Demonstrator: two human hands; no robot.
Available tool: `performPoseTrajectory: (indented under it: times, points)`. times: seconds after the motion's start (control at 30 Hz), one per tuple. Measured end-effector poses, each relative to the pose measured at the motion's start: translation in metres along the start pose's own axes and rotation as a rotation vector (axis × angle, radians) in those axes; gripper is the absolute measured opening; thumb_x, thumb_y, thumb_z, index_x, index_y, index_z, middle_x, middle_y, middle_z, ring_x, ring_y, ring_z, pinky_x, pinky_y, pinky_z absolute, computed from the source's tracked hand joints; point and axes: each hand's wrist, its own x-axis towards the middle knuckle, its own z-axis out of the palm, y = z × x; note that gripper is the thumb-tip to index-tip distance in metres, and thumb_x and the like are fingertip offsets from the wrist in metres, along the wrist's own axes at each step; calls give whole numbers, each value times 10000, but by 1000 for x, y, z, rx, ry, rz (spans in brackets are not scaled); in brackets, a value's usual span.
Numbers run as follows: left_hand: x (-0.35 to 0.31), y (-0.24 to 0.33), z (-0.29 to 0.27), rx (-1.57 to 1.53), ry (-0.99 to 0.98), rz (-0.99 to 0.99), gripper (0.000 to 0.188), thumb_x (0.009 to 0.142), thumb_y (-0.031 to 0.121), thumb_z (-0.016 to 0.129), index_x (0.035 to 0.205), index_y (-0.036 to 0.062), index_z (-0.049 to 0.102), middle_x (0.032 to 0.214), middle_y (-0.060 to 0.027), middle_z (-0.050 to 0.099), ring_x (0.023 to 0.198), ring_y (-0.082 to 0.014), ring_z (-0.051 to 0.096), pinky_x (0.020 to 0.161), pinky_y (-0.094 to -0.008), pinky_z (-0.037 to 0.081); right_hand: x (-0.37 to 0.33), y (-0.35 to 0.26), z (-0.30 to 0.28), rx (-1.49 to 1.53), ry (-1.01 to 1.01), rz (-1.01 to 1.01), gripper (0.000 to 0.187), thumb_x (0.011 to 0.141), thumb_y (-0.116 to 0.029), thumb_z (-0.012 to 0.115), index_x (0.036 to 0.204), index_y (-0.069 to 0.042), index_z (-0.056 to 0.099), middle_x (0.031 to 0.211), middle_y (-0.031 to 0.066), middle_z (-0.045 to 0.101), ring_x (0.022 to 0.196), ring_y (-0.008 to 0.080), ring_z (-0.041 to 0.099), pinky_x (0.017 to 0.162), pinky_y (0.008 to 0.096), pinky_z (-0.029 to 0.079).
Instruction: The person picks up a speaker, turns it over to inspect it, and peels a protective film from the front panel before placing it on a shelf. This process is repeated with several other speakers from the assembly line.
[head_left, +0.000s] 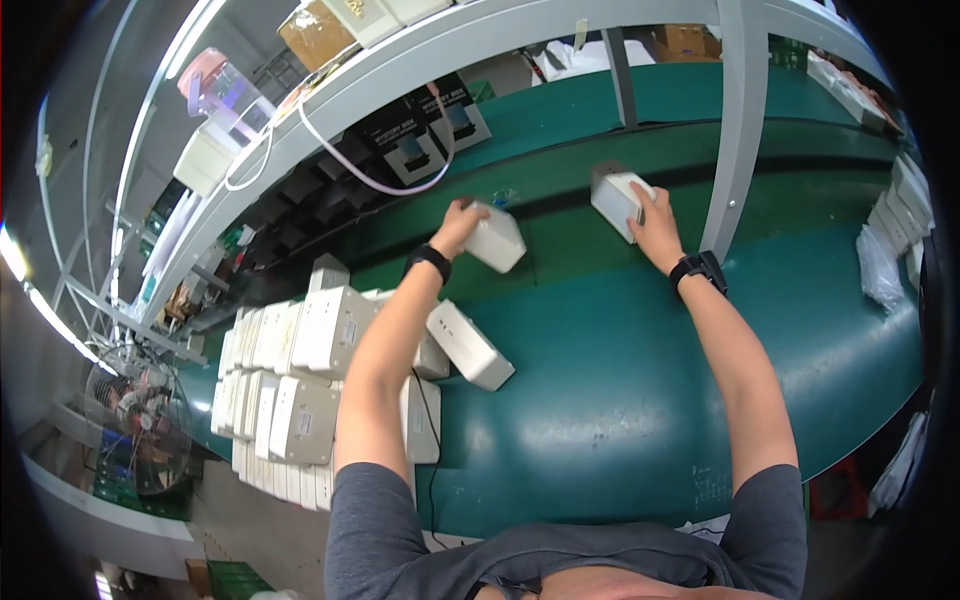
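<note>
Factory workshop: green bench (600,420), stacked white boxes (300,410).

The boxes (496,240) are off-white and the table (590,390) deep green. Sleeves (370,520) are dark grey, wristbands (430,260) black, and the frame (738,130) pale grey.

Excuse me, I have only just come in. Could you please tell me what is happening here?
A person is handling white boxes at a green table. The left hand grips one box, and the right hand holds another box, near a grey post. Whether these two are lifted or resting is hard to tell. A big stack of similar boxes stands at the left, with a single tilted box beside it.
</note>
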Motion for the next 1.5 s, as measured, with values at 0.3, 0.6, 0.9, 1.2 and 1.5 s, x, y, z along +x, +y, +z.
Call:
performPoseTrajectory:
  times: [0.3,0.6,0.9,1.2,1.5]
  points:
    - [-275,83,-20,113,-291,374,634,804,144,591,1394,102,363,1473,-145,286,1315,-275,364,1052,-332,325,6,13,-17,104,-32,110,618,711,-77,712,1285,-177,508,1075,191,503,947,374,564,849,424,472]
    - [-406,14,4,476,-77,79,611,761,72,593,1342,102,407,1495,-155,219,1265,-388,397,1022,-424,381,-71,-100,-42,321,-88,-92,539,678,-85,751,1191,-86,585,1048,146,559,962,314,575,829,340,478]
    - [-403,-40,-2,690,82,235,612,775,74,600,1350,90,393,1481,-158,233,1350,-396,242,1092,-484,248,-150,-211,-18,285,-438,-168,715,688,-90,746,1317,-89,407,1407,171,324,1130,375,513,843,388,498]
    - [-393,-49,-11,968,125,197,598,830,169,562,1385,118,347,1487,-134,220,1380,-387,137,1058,-657,69,-171,-259,30,236,-428,-259,722,751,-77,698,1373,-59,332,1481,219,184,1239,413,412,862,383,500]
    - [-381,-40,-32,1047,2,197,537,887,275,536,1368,108,365,1450,-146,287,1344,-376,236,1056,-614,161,-176,-185,25,722,-600,133,589,831,-57,624,1357,-38,360,1360,194,397,1160,273,515,815,298,500]
